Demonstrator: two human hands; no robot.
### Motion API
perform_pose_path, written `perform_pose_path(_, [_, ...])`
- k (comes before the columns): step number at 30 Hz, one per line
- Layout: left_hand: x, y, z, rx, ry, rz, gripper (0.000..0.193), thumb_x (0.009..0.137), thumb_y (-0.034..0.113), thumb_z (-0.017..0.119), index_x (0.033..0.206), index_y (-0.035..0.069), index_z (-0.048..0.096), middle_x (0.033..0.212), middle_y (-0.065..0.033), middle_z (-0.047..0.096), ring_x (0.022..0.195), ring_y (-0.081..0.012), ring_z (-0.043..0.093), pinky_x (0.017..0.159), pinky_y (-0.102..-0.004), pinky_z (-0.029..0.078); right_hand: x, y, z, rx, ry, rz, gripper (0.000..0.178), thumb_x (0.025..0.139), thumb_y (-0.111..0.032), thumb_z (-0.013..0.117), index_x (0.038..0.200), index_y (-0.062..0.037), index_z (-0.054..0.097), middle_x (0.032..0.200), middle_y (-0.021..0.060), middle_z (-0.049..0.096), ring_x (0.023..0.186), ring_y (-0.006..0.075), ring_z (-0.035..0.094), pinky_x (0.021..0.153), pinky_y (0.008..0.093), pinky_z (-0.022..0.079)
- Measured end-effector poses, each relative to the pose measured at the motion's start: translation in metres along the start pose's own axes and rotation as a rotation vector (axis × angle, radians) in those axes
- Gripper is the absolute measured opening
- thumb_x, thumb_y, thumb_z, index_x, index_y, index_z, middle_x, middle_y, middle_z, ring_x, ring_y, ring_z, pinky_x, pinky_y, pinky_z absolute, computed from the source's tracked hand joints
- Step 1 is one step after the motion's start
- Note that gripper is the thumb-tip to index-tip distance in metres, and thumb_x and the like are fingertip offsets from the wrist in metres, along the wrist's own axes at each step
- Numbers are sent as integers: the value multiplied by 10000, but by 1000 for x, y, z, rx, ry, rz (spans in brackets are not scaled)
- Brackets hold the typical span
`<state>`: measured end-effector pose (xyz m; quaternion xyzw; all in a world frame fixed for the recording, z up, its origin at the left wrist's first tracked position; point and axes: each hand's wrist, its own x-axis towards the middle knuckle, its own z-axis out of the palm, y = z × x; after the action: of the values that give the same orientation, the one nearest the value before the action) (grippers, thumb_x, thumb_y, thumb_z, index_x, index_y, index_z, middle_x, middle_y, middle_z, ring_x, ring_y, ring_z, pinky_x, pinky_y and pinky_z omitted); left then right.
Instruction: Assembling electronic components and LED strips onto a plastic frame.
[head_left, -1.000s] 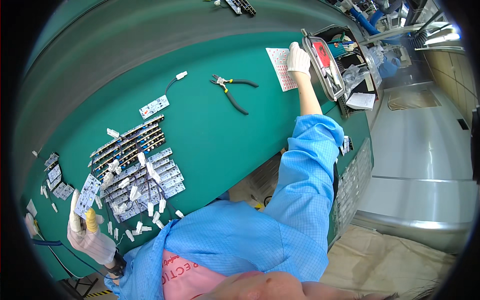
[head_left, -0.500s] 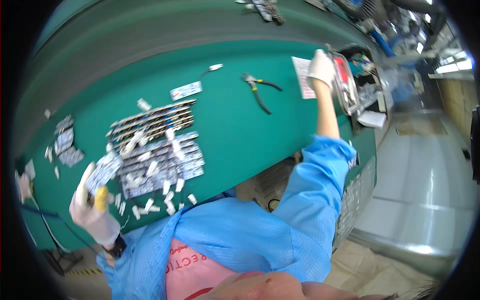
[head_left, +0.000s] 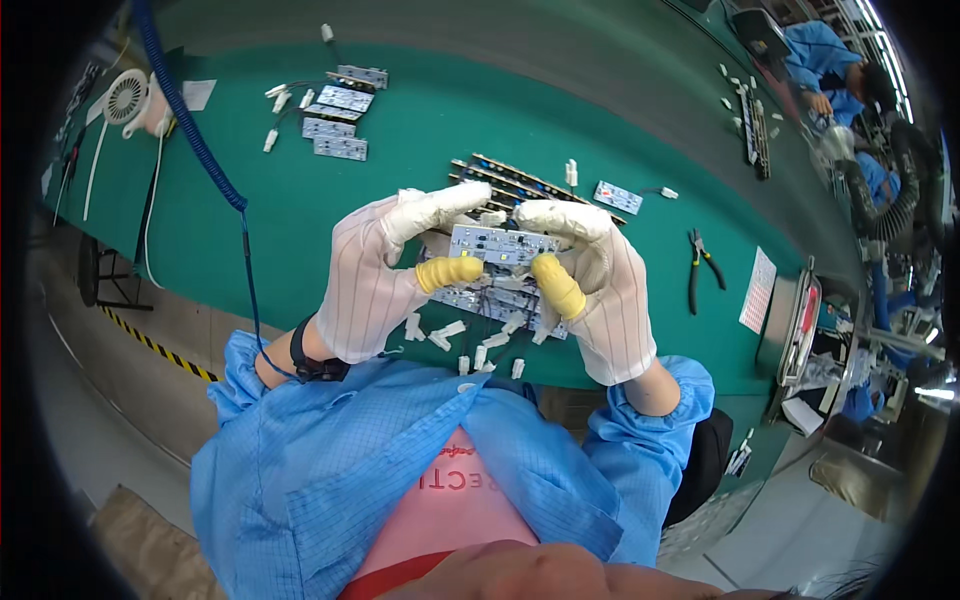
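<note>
Both my hands wear white striped gloves with yellow finger cots. My left hand [head_left: 385, 275] and my right hand [head_left: 595, 285] hold one small rectangular circuit board [head_left: 500, 243] between them, thumbs on its near edge and fingers over its far edge. Under the hands lie more small boards [head_left: 480, 298] and several loose white connectors [head_left: 455, 335] near the green table's front edge. Long narrow strips of boards [head_left: 520, 182] lie just beyond my fingers.
A green work table [head_left: 300, 215] curves across the view. Several boards with white plugs [head_left: 335, 125] lie at the far left, with a blue coiled cord [head_left: 190, 130]. Black pliers [head_left: 697, 265], a paper sheet [head_left: 758, 290] and a tray [head_left: 803, 325] lie at right. Another person in blue [head_left: 825, 70] works farther back.
My right hand has come back from the tray at the far right, and my left hand rose from the table's left edge. Both now grip one board together. The view swung left.
</note>
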<state>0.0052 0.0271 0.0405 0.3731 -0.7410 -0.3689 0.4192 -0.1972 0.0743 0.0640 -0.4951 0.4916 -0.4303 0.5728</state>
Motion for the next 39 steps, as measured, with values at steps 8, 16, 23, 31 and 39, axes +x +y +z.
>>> perform_pose_path(8, [-6, -6, -12, -95, -37, -46, 469, 678, 298, 755, 1085, 79, 675, 769, -36, 642, 623, -113, 544, 552, -236, 426, -5, -10, 14, 157, 48, 44, 455, 831, -112, 681, 1203, 42, 470, 932, 135, 630, 504, 60, 517, 433, 169, 395])
perform_pose_path(16, [-8, -8, -9, -107, 2, -17, 461, 659, 269, 755, 1079, 95, 684, 783, -28, 643, 649, -104, 567, 573, -231, 448, -9, 3, 9, -60, 83, -83, 454, 817, -60, 685, 1200, 53, 471, 975, 153, 624, 549, 72, 539, 467, 186, 424])
perform_pose_path(23, [-1, -1, -9, 21, -26, 67, 446, 649, 243, 759, 1064, 95, 691, 788, -26, 642, 656, -117, 565, 578, -234, 452, -9, 4, 5, -83, 87, -66, 456, 815, -58, 688, 1202, 50, 471, 994, 161, 620, 565, 79, 551, 460, 188, 434])
perform_pose_path(31, [-8, -8, -7, 41, -38, -97, 487, 653, 406, 736, 1022, 91, 700, 744, -11, 635, 635, -142, 578, 582, -256, 441, -8, 0, 3, -8, 52, -33, 462, 822, -72, 680, 1211, 47, 462, 997, 155, 622, 604, 91, 575, 461, 180, 444])
perform_pose_path(39, [-1, -1, -9, 76, -41, 18, 456, 672, 388, 717, 1046, 127, 700, 705, -3, 620, 615, -139, 565, 566, -263, 433, -11, 5, 4, 20, 101, -78, 464, 793, -80, 719, 1181, 42, 496, 935, 135, 630, 588, 94, 567, 467, 197, 438])
